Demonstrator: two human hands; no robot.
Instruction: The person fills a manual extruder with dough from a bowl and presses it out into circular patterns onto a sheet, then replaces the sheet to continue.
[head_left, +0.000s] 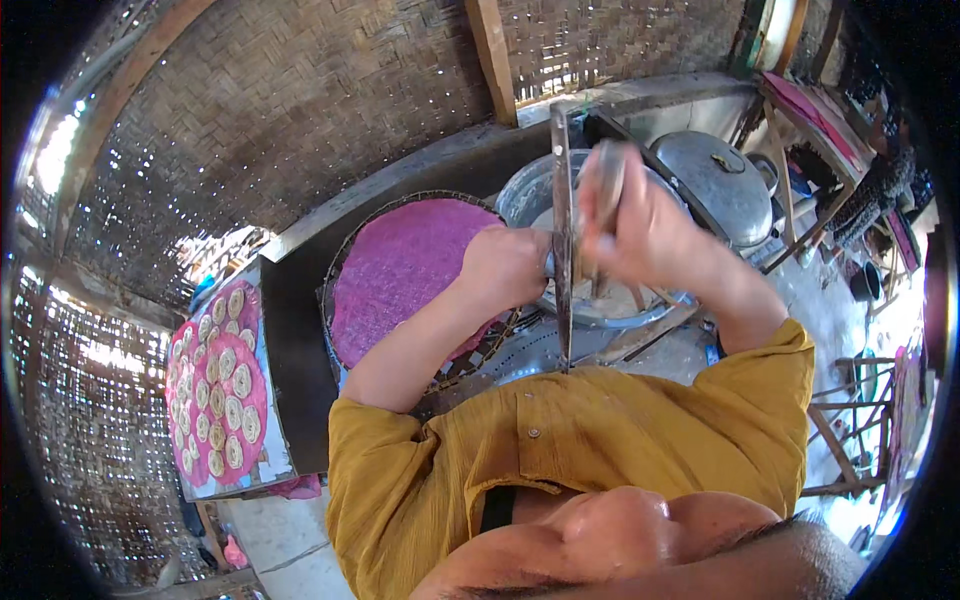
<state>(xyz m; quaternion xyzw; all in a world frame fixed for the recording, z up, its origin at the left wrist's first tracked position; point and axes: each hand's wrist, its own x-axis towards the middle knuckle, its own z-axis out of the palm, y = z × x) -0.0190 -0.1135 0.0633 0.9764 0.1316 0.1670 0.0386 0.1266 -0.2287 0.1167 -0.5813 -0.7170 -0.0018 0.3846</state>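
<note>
My left hand (502, 266) is closed in a fist against a long narrow bar (562, 202), its finger ends hidden behind it. A small blue part shows beside those fingers. Across the bar, my right hand (649, 214), blurred, grips a greyish cylindrical object (610, 176) whose exact kind is unclear. Both hands are above the near side of a large metal basin (521, 191), which holds a pale mass, partly hidden by the bar and my right hand. Left of the basin lies a round woven tray (327, 300) spread with a purple-pink mesh cloth (412, 277).
Coiled pale noodle-like rounds (234, 412) lie on pink cloth on a board (274, 450) at left. A lidded aluminium pot (712, 184) stands right of the basin. Behind runs a woven bamboo wall (337, 97) with a wooden post (491, 60). Wooden racks (832, 435) stand at far right.
</note>
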